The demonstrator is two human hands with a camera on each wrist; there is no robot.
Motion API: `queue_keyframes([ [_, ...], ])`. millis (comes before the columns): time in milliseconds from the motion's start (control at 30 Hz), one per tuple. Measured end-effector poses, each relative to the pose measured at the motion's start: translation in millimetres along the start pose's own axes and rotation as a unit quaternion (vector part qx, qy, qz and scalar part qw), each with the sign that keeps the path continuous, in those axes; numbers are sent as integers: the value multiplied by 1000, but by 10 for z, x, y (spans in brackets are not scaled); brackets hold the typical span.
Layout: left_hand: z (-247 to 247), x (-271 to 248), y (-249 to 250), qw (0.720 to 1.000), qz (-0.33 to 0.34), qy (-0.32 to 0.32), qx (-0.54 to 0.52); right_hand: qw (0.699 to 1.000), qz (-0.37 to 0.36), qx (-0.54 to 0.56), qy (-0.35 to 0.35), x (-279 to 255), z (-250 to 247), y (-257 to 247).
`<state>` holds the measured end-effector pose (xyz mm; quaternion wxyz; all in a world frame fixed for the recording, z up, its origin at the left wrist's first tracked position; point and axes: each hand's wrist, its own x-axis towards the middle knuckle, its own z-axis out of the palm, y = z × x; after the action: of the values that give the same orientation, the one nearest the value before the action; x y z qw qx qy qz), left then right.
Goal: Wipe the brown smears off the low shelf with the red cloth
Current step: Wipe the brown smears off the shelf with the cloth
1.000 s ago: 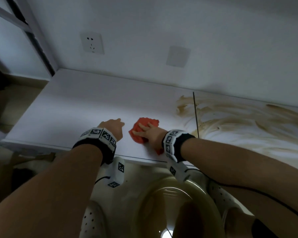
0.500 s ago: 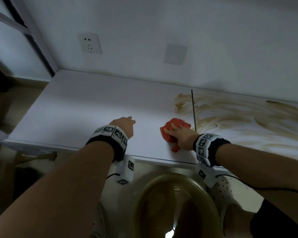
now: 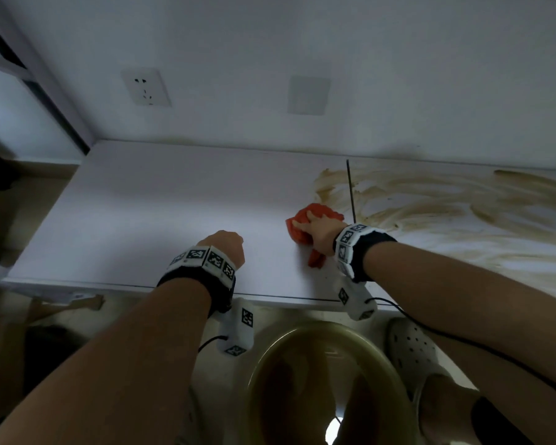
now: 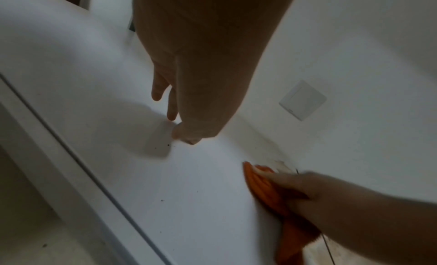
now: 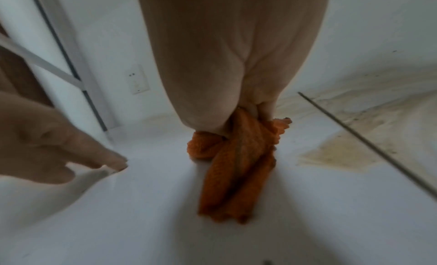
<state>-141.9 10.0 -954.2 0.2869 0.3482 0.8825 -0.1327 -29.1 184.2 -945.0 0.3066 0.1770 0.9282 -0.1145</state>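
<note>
Right now your right hand [image 3: 318, 232] presses down on the red cloth [image 3: 305, 226], fingers spread over the bunched top while a loose tail trails back toward the front edge of the low shelf [image 3: 148, 220]; from the right wrist view the fingers curl into the fabric, so I would call it a hold and not just a flat press. What matters for the coming stroke is direction: the brown smears [image 3: 430, 203] lie to the right of the cloth and toward the wall, starting just beside it around the dark seam [image 3: 351, 194] between the two panels and spreading well along the right panel. The cloth sits on the clean left panel, just short of that seam. Your right hand is plainly the nearer one, so the sweep likely runs rightward across the seam, roughly along the streaks' long axis, which follows the length of the shelf. Your left hand [image 3: 225, 248] holds nothing; its fingers hang loosely with the tips resting on the shelf well left of the cloth, probably as a brace. Most of the smearing looks uncleaned.
</note>
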Motion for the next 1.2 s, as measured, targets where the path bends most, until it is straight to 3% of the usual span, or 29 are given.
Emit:
queue_keyframes([
  [200, -68, -32, 42, 1000, -14, 13, -9, 995, 9, -70, -65, -412, 178, 288],
  [433, 6, -169, 285, 1000, 2, 29, -1, 987, -95, -111, -69, -331, 291, -77],
  [700, 91, -2, 230, 999, -4, -1, -40, 999, -26, -30, -23, -233, 86, 181],
  [867, 79, 70, 239, 999, -15, -18, -31, 993, 11, -87, -76, -568, 71, 465],
  [1100, 61, 74, 330, 1000, -16, -3, 12, 984, -104, -108, -97, -526, 310, 98],
  [1200, 63, 121, 334, 1000, -18, 12, 14, 986, -87, -113, -84, -366, 204, 9],
])
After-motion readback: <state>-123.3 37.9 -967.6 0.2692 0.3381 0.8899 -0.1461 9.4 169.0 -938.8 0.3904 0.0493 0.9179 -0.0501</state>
